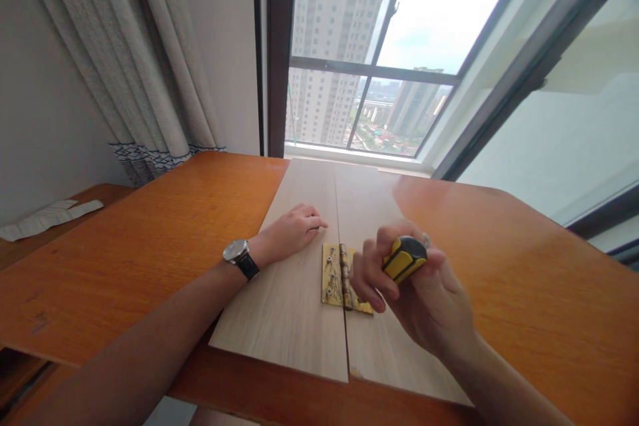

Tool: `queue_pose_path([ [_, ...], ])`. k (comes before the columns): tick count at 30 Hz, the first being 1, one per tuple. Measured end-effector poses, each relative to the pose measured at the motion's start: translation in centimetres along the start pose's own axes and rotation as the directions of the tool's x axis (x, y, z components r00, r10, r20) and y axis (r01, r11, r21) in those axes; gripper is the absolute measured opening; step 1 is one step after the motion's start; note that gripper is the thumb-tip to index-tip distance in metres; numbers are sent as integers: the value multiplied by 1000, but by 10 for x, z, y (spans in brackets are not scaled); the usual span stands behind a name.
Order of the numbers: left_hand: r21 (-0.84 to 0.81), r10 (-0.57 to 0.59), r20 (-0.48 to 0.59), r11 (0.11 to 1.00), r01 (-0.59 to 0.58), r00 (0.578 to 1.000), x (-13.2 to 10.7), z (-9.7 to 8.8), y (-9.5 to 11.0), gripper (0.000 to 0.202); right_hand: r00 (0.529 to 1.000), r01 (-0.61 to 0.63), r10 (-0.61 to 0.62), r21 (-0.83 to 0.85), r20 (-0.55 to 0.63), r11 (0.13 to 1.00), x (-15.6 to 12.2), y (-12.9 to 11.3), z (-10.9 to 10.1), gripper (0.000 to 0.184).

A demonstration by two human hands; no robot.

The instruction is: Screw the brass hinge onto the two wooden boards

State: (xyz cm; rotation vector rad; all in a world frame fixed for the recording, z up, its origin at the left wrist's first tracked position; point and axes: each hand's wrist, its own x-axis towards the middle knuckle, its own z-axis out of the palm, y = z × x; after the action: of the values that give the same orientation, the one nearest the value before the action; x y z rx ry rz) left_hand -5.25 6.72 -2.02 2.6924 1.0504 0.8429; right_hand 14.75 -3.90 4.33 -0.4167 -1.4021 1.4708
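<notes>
Two pale wood-grain boards lie side by side, the left board (279,319) and the right board (394,359), with a narrow seam between them. A brass-coloured hinge (332,276) spans the seam, and screw heads show on its left leaf. Wrapped around the yellow and black handle of a screwdriver (405,258), my right hand (424,286) is over the hinge's right leaf and hides most of it. The screwdriver's shaft and tip are out of sight. My left hand (294,229) rests on the left board above the hinge, its fingers curled together around something small and dark.
Beneath the boards is an orange-brown wooden table (539,279), its front edge close to me. A window (369,66) stands beyond the far edge. Grey curtains (164,80) hang at the left. White strips (54,216) lie on a lower surface at far left.
</notes>
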Motion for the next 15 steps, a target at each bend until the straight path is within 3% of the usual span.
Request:
queue_pose_path([
  [6,10,7,2,1000,-7,1000,0,0,0,25,992,66,-71,-47,-107,997,1,1,-2,46],
  [11,50,3,3,999,-3,1000,0,0,2,26,1000,25,-26,-32,-12,999,3,4,-10,33],
  [15,79,-7,6,997,6,1000,-1,0,3,26,999,36,-36,-35,-25,999,5,3,-13,33],
])
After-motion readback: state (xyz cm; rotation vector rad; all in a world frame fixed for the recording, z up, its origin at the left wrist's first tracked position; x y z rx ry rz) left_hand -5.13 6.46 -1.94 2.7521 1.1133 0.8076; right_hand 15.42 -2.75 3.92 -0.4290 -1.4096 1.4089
